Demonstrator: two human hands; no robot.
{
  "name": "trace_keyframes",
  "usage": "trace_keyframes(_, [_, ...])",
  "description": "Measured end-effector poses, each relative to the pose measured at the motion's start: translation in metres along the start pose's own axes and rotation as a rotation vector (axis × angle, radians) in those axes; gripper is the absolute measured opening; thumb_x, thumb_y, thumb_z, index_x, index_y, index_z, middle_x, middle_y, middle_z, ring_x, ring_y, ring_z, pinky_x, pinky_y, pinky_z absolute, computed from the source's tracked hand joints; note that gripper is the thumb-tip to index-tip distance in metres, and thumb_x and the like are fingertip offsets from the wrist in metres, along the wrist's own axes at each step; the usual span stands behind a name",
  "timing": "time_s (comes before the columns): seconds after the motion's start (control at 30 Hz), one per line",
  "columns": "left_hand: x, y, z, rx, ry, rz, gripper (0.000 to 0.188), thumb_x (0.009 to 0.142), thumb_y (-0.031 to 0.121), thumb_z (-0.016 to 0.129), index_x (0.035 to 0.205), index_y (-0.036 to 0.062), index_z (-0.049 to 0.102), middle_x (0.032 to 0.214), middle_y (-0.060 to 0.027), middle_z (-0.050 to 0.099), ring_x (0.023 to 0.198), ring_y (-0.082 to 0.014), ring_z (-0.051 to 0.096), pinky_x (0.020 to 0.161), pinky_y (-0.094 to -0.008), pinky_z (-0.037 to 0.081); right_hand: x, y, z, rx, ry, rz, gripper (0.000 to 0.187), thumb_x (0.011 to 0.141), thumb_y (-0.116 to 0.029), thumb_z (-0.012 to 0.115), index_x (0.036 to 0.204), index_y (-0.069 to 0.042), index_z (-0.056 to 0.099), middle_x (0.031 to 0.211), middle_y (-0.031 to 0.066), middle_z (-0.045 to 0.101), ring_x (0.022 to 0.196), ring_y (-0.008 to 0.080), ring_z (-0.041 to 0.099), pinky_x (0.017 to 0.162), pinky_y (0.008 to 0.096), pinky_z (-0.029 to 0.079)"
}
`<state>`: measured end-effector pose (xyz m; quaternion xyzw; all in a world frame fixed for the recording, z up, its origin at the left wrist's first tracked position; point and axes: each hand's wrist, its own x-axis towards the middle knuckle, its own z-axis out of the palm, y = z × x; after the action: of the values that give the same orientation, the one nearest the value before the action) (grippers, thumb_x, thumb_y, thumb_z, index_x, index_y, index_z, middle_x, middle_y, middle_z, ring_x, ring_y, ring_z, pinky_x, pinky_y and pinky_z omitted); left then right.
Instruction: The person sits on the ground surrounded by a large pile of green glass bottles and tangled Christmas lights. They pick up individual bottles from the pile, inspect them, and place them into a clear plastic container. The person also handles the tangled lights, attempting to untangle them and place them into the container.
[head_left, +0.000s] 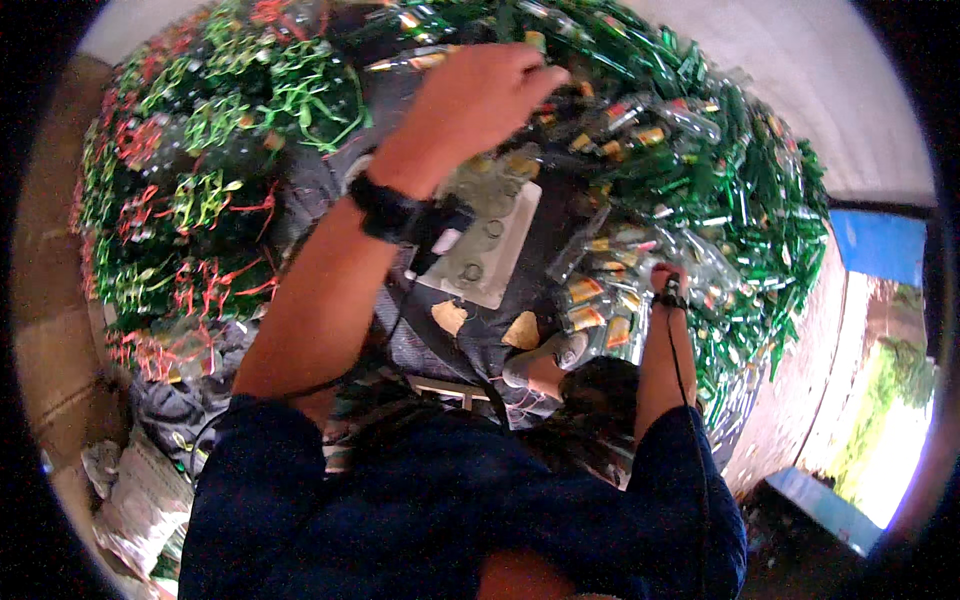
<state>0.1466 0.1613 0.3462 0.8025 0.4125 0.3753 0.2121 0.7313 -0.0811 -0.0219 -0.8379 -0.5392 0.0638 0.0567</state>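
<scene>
My left hand (485, 100) is stretched over the near side of a large heap of glass bottles (690, 150). Its fingers are curled; what they hold, if anything, does not show. Below that forearm lies a pale flat board (505, 255) with round marks on it, and several clear bottles (490, 190) stand at its far end. On the right, my right hand (668, 278) is closed among clear bottles with yellow-orange labels (585, 292). Its fingertips are hidden, so I cannot tell what is in its grip.
Bundled bottles tied with red and green straps (210, 205) fill the left side. Two tan pieces (450, 317) lie before the board, near my shoe (570, 350). White sacks (145, 490) sit at the lower left. A bright opening (880, 400) is at the far right.
</scene>
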Motion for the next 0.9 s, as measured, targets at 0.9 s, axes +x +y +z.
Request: trace_keyframes(0.9, [-0.001,0.0,-0.005,0.077,-0.098,0.072,0.04,0.094,0.042,0.057,0.096,0.0038,0.068,0.09,-0.0171,0.068,0.086,-0.0391,0.064,0.076,-0.0457,0.051,-0.072,-0.263,-0.228,-0.309,0.029,-0.426,0.02,0.087,-0.018,0.054,0.103,-0.013,0.066,0.092,0.019,0.062,0.081,0.0399,0.064,0.068,0.05,0.052])
